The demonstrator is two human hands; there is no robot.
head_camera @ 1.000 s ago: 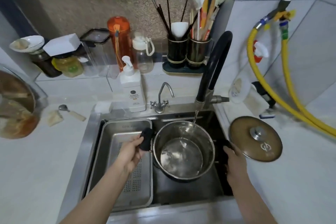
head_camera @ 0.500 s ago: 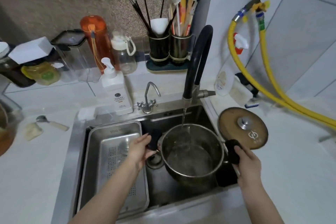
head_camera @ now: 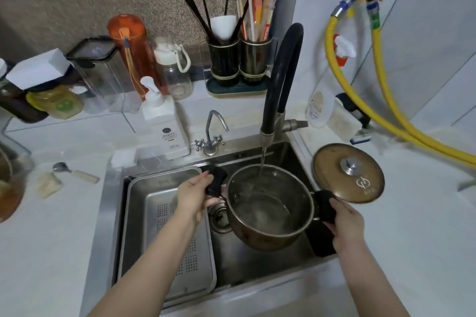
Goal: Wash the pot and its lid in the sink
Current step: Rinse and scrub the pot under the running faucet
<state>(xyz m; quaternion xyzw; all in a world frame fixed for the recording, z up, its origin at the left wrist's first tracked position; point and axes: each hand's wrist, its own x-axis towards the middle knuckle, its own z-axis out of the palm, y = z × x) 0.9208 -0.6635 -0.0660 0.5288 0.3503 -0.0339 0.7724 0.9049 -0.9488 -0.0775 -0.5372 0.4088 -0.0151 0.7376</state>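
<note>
A steel pot (head_camera: pixel 268 210) hangs tilted over the sink (head_camera: pixel 247 262), raised off the bottom. My left hand (head_camera: pixel 194 194) grips its black left handle, and my right hand (head_camera: pixel 345 221) grips the black right handle. A thin stream of water runs from the black faucet (head_camera: pixel 279 80) into the pot, which holds some water. The brown lid (head_camera: pixel 348 173) with a metal knob lies flat on the counter to the right of the sink, just beyond my right hand.
A perforated steel tray (head_camera: pixel 167 234) fills the sink's left half. A soap dispenser (head_camera: pixel 164 121) and small tap (head_camera: pixel 211 136) stand behind the sink. Utensil holders (head_camera: pixel 239 64), bottles and jars line the back. Yellow hoses (head_camera: pixel 386 100) hang on the right.
Both hands have lifted the pot off the sink bottom and tilted it, moving it rightward. The drain below it has come into view. Water keeps running.
</note>
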